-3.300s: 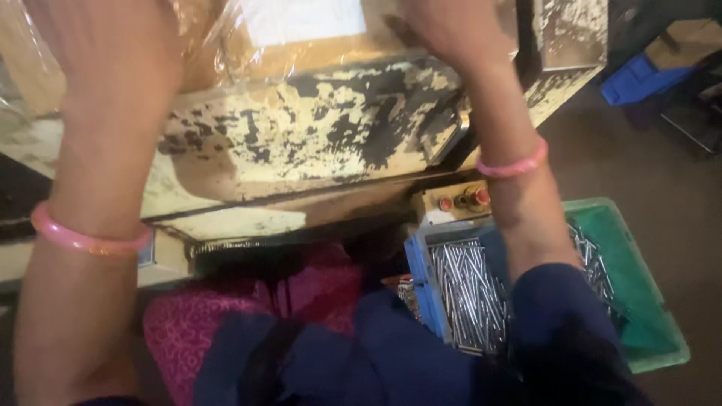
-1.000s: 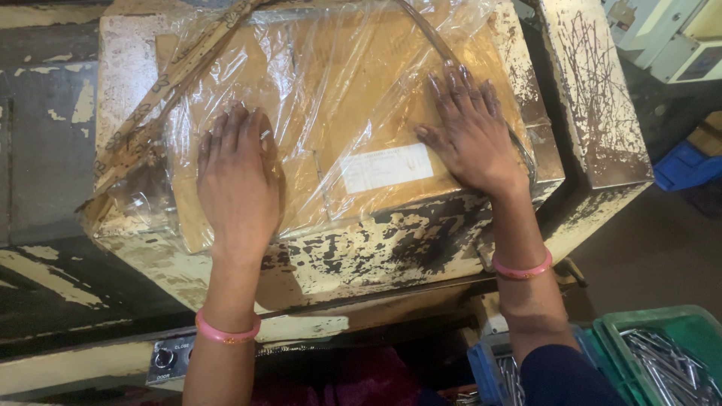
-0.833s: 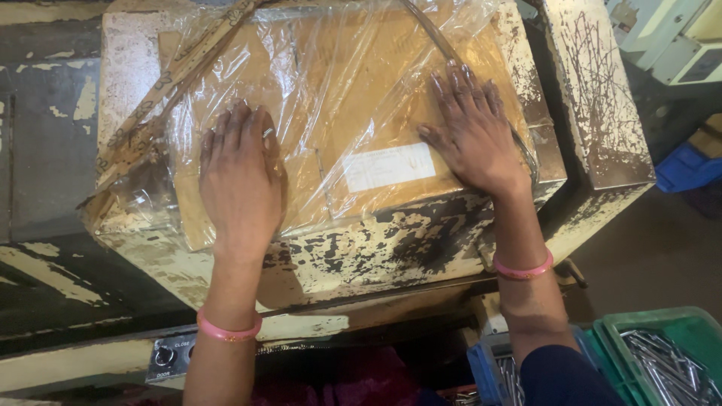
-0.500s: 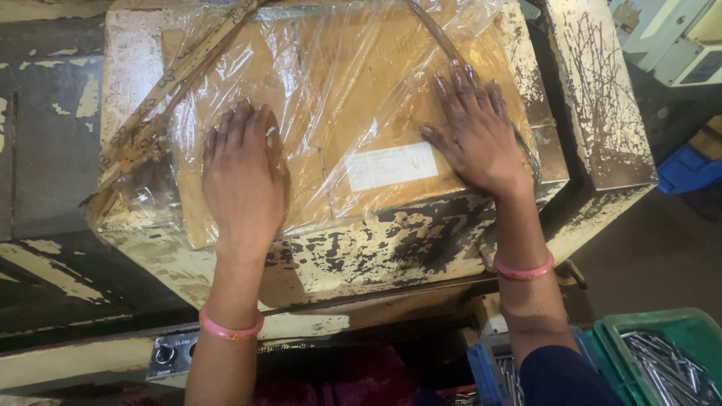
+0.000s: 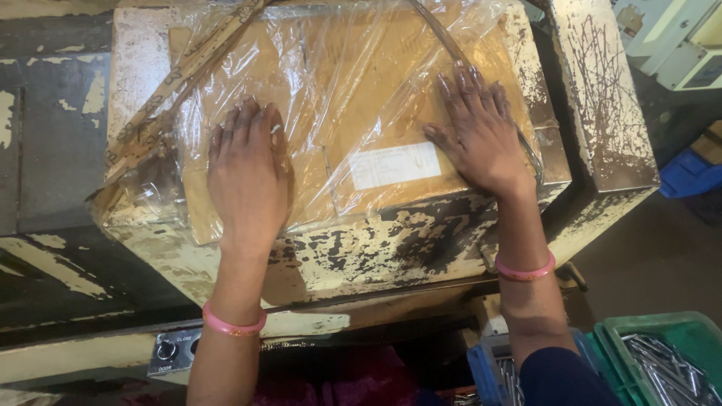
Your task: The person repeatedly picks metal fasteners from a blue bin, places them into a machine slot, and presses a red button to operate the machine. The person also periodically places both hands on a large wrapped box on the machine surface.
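A flat brown cardboard sheet (image 5: 353, 98) wrapped in clear plastic film lies on top of a cream machine housing (image 5: 353, 248) with chipped paint. A white label (image 5: 395, 165) sits on the cardboard near its front edge. My left hand (image 5: 248, 177) rests palm down on the left part of the wrapped cardboard, fingers spread. On the right part, my right hand (image 5: 477, 131) also lies flat, beside the label. Neither hand grips anything. A pink bangle is on each wrist.
A green crate (image 5: 662, 361) with several thin metal rods stands at the bottom right, a blue bin (image 5: 489, 372) beside it. A small control plate with buttons (image 5: 171, 349) sits low on the machine front. Dark worn metal surface (image 5: 45, 150) lies to the left. A blue object (image 5: 692, 173) is at the right edge.
Over three seconds the view rose from my forearms and the crate to the machine top. In the last second both hands stay flat on the wrapped cardboard, almost still.
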